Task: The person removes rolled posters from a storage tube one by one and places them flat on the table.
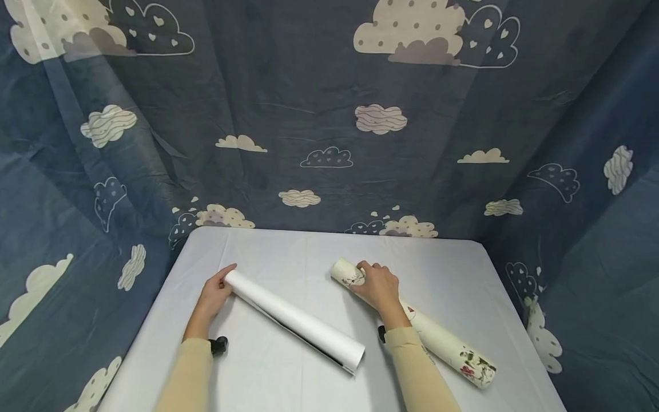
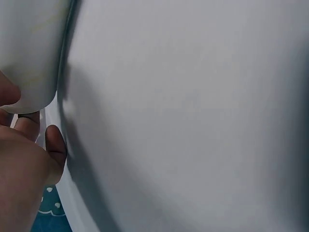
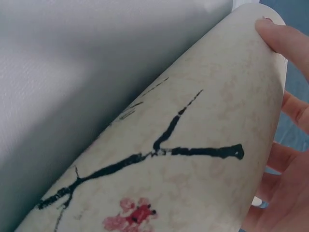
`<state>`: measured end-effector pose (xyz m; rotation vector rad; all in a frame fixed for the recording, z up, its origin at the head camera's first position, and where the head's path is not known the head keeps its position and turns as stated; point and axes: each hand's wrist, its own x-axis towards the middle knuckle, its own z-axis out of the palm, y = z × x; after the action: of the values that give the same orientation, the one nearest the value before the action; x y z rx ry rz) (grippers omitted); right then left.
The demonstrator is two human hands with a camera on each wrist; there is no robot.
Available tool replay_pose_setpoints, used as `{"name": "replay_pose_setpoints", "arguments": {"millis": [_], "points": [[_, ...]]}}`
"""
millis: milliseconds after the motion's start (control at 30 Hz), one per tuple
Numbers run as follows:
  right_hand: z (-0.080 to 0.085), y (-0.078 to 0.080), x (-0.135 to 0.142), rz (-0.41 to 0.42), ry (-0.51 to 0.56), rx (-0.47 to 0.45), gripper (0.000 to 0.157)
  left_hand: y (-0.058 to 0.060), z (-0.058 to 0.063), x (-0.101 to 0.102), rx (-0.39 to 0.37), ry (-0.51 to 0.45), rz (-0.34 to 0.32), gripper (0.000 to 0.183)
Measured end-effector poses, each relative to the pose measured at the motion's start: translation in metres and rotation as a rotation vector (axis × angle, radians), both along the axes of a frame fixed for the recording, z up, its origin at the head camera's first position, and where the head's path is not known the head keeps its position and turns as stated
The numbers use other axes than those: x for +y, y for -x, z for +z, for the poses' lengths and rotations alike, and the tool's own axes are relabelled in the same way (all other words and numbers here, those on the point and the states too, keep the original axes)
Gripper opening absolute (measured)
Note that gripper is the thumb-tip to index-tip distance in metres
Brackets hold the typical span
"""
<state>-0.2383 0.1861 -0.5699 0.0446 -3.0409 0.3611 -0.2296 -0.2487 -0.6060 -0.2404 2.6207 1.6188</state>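
In the head view a plain white paper roll (image 1: 296, 320) lies slantwise on the white tabletop, a loose edge showing dark along its lower side. My left hand (image 1: 213, 294) holds its far left end; in the left wrist view the thumb lies against the roll (image 2: 31, 58) and other fingers show at its end. To the right is a cream wallpaper roll (image 1: 443, 340) printed with dark branches and red flowers. My right hand (image 1: 381, 289) grips it near its far end. Thumb and fingers span the patterned roll (image 3: 193, 125) in the right wrist view.
The white-covered table (image 1: 412, 252) has its far edge against a dark blue curtain (image 1: 288, 74) with cloud prints. More curtain hangs at the left and right sides. A black wrist strap (image 1: 218, 345) shows on the left arm.
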Motion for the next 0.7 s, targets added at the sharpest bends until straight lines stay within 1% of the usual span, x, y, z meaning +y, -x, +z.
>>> {"name": "replay_pose_setpoints", "arguments": {"millis": [233, 400, 500, 700], "points": [[0.004, -0.002, -0.003, 0.004, 0.002, 0.012, 0.059, 0.001, -0.003, 0.01, 0.024, -0.022, 0.013, 0.065], [0.004, -0.003, -0.004, -0.014, 0.001, -0.001, 0.061, 0.002, -0.003, 0.015, 0.008, -0.023, 0.008, 0.065], [0.003, -0.005, -0.005, -0.022, -0.004, -0.012, 0.063, 0.002, -0.004, 0.017, -0.003, -0.014, 0.018, 0.065], [0.0, -0.01, -0.004, -0.022, 0.004, 0.0, 0.072, 0.002, -0.009, 0.018, -0.022, -0.007, 0.03, 0.065]]}}
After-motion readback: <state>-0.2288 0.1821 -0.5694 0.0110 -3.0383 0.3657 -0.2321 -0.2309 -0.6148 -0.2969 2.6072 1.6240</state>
